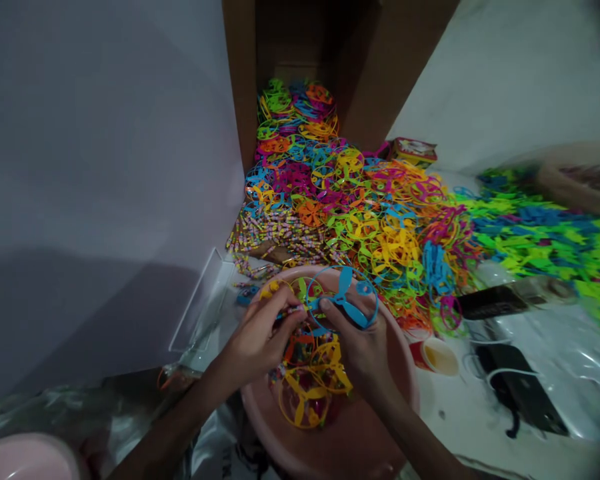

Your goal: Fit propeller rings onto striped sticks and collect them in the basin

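Note:
My right hand (364,347) grips a blue ringed propeller (347,301) with its thumb near the three-bladed hub. Opposite it, my left hand (265,333) pinches a thin, multicoloured patterned stick (291,311), whose inner end meets the propeller's near side; whether the two are joined cannot be made out. Both hands are above a pink basin (400,360). Inside it lie yellow propellers (303,399), an orange one and more patterned sticks, partly covered by my hands.
Behind the basin, colourful propellers (395,247) spill from a cardboard box (365,80). Patterned sticks (280,233) lie at the heap's left. To the right are green and blue plastic pieces (535,233), a paper cup (437,357) and a black phone-like device (525,390) with a white cable.

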The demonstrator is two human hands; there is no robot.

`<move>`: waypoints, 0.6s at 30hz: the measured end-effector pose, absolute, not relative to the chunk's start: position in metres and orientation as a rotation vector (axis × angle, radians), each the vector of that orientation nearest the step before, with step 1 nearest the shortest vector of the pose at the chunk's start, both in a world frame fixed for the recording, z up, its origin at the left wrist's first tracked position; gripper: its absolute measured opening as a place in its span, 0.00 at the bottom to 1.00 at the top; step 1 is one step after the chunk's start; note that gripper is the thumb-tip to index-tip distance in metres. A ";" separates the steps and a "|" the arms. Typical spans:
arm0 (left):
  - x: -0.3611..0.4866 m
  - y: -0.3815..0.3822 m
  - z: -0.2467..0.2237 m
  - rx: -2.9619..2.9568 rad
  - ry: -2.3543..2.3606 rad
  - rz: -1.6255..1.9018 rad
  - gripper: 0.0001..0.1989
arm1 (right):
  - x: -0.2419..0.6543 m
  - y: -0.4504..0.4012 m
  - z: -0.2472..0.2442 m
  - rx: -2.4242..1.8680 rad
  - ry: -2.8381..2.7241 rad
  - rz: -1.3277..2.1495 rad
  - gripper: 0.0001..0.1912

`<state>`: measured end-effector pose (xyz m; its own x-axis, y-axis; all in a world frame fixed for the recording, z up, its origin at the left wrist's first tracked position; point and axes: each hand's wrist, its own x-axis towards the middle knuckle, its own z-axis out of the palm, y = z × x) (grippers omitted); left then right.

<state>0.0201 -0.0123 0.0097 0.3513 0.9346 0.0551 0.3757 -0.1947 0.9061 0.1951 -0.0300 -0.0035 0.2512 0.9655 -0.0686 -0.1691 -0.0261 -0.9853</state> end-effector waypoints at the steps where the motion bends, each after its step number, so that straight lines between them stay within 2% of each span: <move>1: 0.021 -0.012 0.010 1.748 1.172 0.812 0.08 | 0.196 -0.031 -0.005 -1.237 -0.882 1.105 0.08; 5: 0.022 -0.010 0.009 1.718 1.142 0.790 0.09 | 0.198 -0.034 -0.008 -1.279 -0.916 1.059 0.09; 18: 0.024 -0.010 -0.021 1.875 0.988 0.902 0.08 | 0.202 -0.035 -0.016 -1.287 -0.865 1.227 0.10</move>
